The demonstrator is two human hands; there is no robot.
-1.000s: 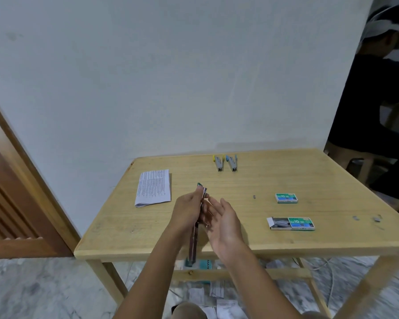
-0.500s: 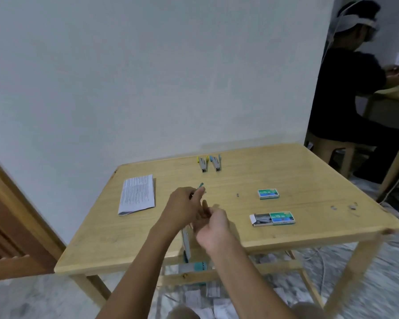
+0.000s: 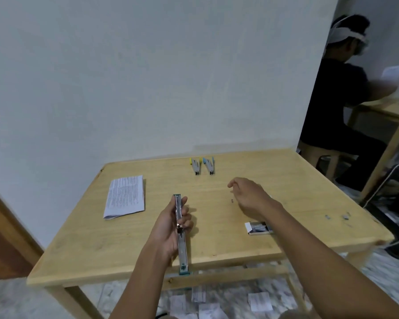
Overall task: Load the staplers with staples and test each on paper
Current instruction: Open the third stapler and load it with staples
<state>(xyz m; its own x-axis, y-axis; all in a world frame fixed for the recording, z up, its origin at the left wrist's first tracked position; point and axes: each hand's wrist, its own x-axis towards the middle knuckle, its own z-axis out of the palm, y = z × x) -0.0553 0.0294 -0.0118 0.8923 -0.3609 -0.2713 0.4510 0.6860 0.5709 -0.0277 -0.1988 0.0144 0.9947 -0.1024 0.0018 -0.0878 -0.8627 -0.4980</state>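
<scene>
My left hand [image 3: 171, 229] grips a stapler [image 3: 181, 240] that is swung fully open, its long metal channel pointing away from me over the near part of the wooden table [image 3: 97, 245]. My right hand [image 3: 249, 194] hovers to the right over the table, fingers loosely curled and apart, holding nothing I can see. An open box of staples [image 3: 258, 227] lies just beside my right forearm. Two more staplers lie side by side at the far edge, one with yellow trim [image 3: 195, 166], one with blue trim [image 3: 209, 166]. A folded printed paper [image 3: 124, 195] rests at the left.
Loose staple bits [image 3: 336, 216] lie near the table's right edge. Paper scraps [image 3: 259, 301] litter the floor under the table. A seated person [image 3: 339, 100] in black works at another table [image 3: 392, 111] to the right. A wooden door [image 3: 0, 238] stands at the left.
My right hand has left the stapler and swung out to the right over the table. The left hand keeps the open stapler, now held lower. The view has shifted.
</scene>
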